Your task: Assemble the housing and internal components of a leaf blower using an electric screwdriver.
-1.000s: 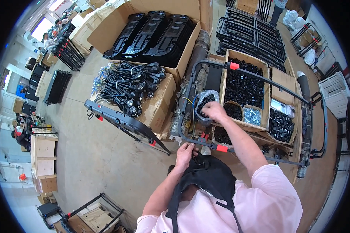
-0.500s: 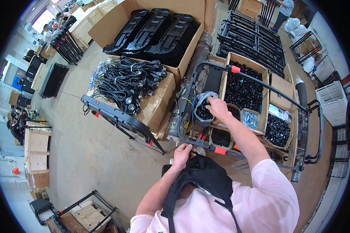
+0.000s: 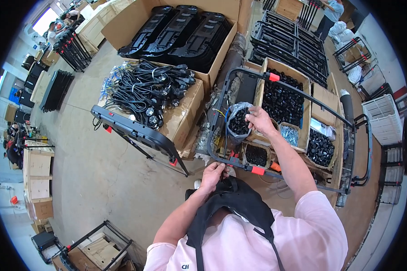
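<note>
My right hand (image 3: 259,120) is pinched closed over the right rim of a grey plastic bag (image 3: 232,134) filled with small black parts (image 3: 239,121). Whatever its fingertips hold is too small to name. Near my body, my left hand (image 3: 211,177) is closed in a pinch just below the near left corner of a black tubular frame (image 3: 230,161) with red pieces. What those fingers grip is hidden. The frame lies across the bins, and a blue and yellow wire (image 3: 224,118) runs beside the bag.
Beyond the bag stands a wooden box of black knobs (image 3: 282,99). Silver screws (image 3: 288,134), small dark screws (image 3: 256,156) and round black caps (image 3: 320,149) fill nearby containers. Left are power cords (image 3: 142,92) on a carton and an upright black frame (image 3: 140,133). Co-workers stand far off.
My right hand has come up out of the bag and a little to the right, so its fingertips and more black parts show. My left hand stays near the frame's corner.
</note>
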{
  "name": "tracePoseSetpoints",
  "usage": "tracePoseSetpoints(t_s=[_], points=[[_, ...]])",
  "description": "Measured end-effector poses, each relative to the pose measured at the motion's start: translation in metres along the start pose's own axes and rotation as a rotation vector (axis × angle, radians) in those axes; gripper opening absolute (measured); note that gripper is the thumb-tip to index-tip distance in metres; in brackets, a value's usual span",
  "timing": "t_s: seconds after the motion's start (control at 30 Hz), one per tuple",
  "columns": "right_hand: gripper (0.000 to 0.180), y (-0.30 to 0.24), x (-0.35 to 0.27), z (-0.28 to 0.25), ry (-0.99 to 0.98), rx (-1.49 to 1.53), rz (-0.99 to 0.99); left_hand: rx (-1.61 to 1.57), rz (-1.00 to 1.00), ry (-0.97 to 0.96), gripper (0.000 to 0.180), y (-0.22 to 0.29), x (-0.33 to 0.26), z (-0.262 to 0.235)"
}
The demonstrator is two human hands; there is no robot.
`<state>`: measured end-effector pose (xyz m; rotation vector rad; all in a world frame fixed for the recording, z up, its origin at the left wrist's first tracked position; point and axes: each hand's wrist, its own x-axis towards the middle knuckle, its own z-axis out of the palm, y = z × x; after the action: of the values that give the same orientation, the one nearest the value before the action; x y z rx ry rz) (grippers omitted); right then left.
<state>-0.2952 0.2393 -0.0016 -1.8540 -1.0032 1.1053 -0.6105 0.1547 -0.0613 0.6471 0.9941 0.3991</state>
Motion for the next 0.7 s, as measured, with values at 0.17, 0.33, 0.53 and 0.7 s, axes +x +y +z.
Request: tracePoseSetpoints(t_s=[0.17,0.33,0.53,0.7], points=[[0.031,0.008,-0.026,0.0,-0.092,0.323,0.209,0.005,0.021,-0.01,0.017,-0.006,0.004,-0.003],[0.025,0.013,-0.06,0.006,-0.038,0.263,0.235,0.013,0.037,-0.011,0.017,-0.004,0.002,-0.001],[0.024,-0.023,-0.124,0.021,-0.065,0.42,0.227,0.02,0.033,-0.027,0.018,-0.001,0.004,-0.006],[0.029,-0.007,-0.167,0.027,-0.063,0.364,0.131,-0.004,-0.026,-0.015,0.018,0.003,0.007,-0.008]])
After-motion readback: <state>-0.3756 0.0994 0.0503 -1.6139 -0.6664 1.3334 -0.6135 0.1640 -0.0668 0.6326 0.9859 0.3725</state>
